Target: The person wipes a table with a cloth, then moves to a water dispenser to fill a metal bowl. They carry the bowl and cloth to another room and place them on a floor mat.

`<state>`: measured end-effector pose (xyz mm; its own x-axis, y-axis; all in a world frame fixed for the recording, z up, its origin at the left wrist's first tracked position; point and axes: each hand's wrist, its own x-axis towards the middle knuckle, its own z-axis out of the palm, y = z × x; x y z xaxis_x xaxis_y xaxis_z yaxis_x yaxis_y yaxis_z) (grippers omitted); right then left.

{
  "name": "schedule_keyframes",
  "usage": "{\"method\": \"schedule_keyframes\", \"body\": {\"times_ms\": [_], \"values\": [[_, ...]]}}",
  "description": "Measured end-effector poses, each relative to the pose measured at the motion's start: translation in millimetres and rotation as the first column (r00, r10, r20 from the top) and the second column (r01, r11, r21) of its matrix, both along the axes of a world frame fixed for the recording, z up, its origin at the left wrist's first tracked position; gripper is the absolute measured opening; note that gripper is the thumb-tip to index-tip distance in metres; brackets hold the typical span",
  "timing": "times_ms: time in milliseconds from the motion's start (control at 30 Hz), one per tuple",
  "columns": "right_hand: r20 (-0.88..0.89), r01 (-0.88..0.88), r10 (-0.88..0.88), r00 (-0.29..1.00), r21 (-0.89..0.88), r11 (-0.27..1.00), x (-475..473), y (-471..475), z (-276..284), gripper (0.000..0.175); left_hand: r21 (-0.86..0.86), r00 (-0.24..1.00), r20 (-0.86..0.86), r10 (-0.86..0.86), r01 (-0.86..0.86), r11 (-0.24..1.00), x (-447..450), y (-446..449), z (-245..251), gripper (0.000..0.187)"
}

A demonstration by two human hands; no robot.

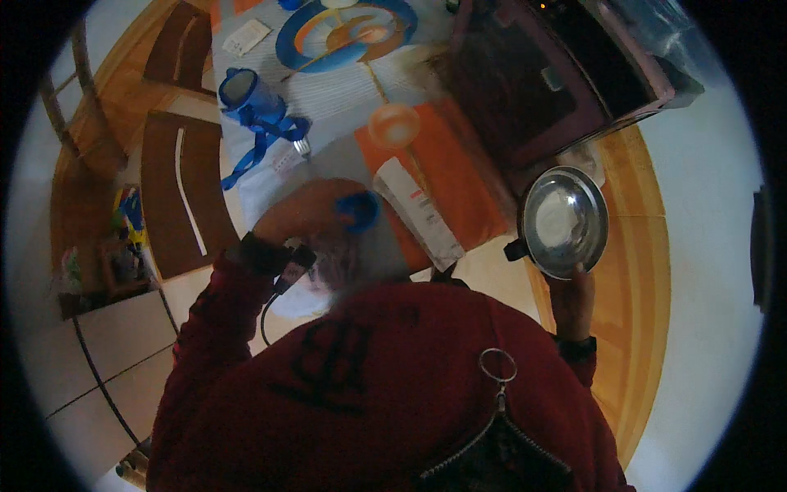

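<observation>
My left hand reaches over the table, its fingers curled round a blue ring-shaped object, perhaps a lid or the rim of a cup. Below that hand is a blurred, see-through shape that I cannot make out. On the right, my right hand grips the near rim of a shiny metal pan, thumb over the edge. The pan has a short dark handle and looks bare inside. Between my hands, a long white printed packet lies across an orange area of the tabletop covering.
A toaster oven stands at the back right. Farther left are a blue canister with a blue strap, a fork and a small white packet. Brown chair-like panels flank the table's left side.
</observation>
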<state>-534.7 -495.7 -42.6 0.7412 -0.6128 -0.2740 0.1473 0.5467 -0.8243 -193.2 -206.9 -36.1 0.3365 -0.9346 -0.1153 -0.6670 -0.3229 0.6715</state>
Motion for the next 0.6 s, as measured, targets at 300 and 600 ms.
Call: {"method": "schedule_keyframes", "body": {"times_ms": [300,600], "values": [[-0.023,0.008,-0.006,1.0,0.093,0.996,-0.5,-5.3,3.9,0.053,0.533,0.968,0.018,0.249,-0.22,0.817,-34.9,58.2,-22.1,0.045],[0.014,-0.017,0.016,1.0,0.074,0.997,5.0,-9.2,9.0,0.057,-0.239,0.718,-0.155,0.679,-0.694,0.679,29.0,58.4,110.6,0.03]]}}
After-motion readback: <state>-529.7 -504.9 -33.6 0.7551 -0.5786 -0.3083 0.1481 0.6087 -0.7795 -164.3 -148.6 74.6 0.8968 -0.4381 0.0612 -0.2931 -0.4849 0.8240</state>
